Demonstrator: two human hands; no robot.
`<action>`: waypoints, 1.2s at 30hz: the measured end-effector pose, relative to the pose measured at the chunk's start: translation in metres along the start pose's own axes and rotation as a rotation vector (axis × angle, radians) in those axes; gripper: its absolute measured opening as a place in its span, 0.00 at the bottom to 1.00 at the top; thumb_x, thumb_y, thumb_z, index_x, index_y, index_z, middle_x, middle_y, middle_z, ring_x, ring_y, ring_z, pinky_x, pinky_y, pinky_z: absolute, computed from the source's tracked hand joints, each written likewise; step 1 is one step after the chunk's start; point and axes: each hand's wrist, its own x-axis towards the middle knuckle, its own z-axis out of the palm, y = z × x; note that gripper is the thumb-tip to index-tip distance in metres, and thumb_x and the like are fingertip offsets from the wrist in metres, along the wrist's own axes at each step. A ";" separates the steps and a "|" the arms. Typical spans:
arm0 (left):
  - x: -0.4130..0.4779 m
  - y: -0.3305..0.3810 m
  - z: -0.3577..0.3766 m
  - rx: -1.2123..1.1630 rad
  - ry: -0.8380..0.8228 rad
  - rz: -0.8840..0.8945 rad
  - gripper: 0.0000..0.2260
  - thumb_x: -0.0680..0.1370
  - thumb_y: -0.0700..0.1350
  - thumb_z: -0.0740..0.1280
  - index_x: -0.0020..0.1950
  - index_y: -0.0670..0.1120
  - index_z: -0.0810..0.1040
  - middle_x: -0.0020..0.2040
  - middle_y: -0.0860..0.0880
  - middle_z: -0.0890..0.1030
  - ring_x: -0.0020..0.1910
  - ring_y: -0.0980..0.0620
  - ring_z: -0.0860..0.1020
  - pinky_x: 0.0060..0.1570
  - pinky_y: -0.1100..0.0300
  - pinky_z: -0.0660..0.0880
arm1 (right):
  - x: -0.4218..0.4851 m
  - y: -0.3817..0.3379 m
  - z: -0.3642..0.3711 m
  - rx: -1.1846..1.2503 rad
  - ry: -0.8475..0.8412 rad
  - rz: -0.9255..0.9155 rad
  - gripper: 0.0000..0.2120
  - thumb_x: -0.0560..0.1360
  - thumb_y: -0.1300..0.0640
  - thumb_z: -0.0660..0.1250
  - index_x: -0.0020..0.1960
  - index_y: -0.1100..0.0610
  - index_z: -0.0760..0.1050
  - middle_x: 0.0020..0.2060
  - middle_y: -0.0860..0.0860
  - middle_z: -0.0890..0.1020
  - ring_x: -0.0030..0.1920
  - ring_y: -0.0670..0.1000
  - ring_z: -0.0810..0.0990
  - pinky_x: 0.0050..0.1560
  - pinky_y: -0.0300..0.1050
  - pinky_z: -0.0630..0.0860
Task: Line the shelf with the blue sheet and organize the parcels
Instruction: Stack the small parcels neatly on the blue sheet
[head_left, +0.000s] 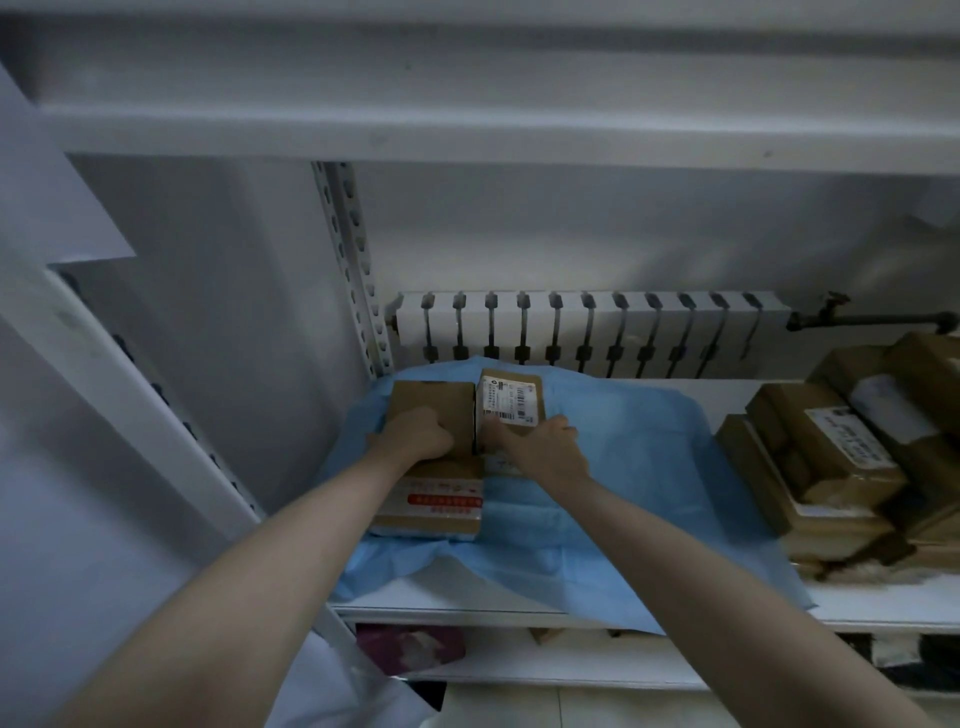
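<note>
Thin blue sheet (623, 441) lying spread on white metal shelf (441, 590), frame centre; lining seemingly done. Left hand (415, 431) gripping plain brown cardboard parcel (431, 397), right hand (540, 441) gripping white-labelled brown parcel (511, 389), both on sheet. Stacked brown parcels (831, 452) at right waiting, unsorted.

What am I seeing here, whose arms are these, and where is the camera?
There is no machine here. These are a person's two bare arms, seen by one camera worn on their head, which looks forward and down. It is the only picture. The person stands at a white shelf partly covered by a blue sheet. On the sheet I can make out three cardboard parcels: a plain box and a labelled box side by side at the back, and a red-printed box nearer. The left hand grips the plain box, and the right hand holds the labelled box. A pile of more parcels lies on the bare shelf at the right. A radiator stands behind.
</note>
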 end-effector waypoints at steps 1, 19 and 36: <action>0.000 0.000 0.000 -0.001 0.000 -0.007 0.07 0.74 0.42 0.63 0.36 0.45 0.75 0.38 0.47 0.78 0.41 0.51 0.77 0.45 0.57 0.75 | 0.001 0.001 -0.002 -0.030 0.031 -0.046 0.43 0.73 0.33 0.63 0.70 0.65 0.58 0.65 0.60 0.67 0.63 0.61 0.72 0.58 0.53 0.71; -0.019 0.064 0.009 -0.026 0.034 0.291 0.16 0.78 0.36 0.60 0.64 0.42 0.77 0.65 0.45 0.75 0.63 0.49 0.73 0.60 0.60 0.71 | 0.030 0.016 -0.069 -0.287 -0.172 -0.511 0.20 0.79 0.64 0.59 0.71 0.59 0.69 0.67 0.56 0.73 0.66 0.55 0.72 0.63 0.44 0.69; -0.086 0.248 0.069 -0.488 -0.132 0.349 0.12 0.79 0.38 0.60 0.61 0.43 0.77 0.56 0.45 0.77 0.52 0.52 0.75 0.39 0.66 0.71 | -0.017 0.124 -0.256 -0.536 0.472 -0.257 0.21 0.78 0.48 0.62 0.67 0.55 0.66 0.62 0.56 0.74 0.60 0.58 0.74 0.48 0.50 0.76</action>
